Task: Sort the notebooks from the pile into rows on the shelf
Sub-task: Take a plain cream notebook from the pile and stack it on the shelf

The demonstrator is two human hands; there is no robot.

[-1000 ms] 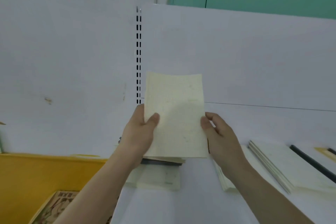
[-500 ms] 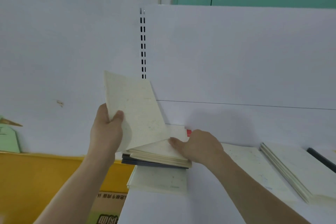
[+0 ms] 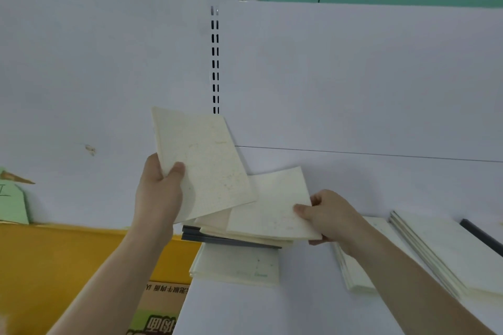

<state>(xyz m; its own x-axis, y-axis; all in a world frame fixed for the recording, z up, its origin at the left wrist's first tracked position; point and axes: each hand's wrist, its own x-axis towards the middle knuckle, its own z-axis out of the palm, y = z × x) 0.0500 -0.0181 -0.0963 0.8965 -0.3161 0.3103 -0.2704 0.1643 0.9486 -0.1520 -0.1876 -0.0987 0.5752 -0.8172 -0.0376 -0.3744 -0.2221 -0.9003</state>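
My left hand (image 3: pixel 159 193) grips a cream notebook (image 3: pixel 202 163) by its lower left edge and holds it tilted above the pile. The pile (image 3: pixel 234 239) of cream and dark grey notebooks lies on the white shelf (image 3: pixel 299 307), on top of a larger pale notebook (image 3: pixel 236 266). My right hand (image 3: pixel 326 215) pinches the right edge of a second cream notebook (image 3: pixel 275 207), lifted slightly off the top of the pile. To the right lie two rows of cream notebooks, one (image 3: pixel 353 275) partly under my right forearm, one (image 3: pixel 446 253) further right.
A dark strip (image 3: pixel 481 236) lies at the far right of the shelf. A slotted upright (image 3: pixel 215 62) runs up the white back panel. Left of the shelf stands a yellow bin (image 3: pixel 54 266) with a printed cardboard box (image 3: pixel 155 313) inside.
My left hand moved the first notebook left and tilted it. My right hand let go of it, dropped to the pile and has lifted the top notebook by its right edge.
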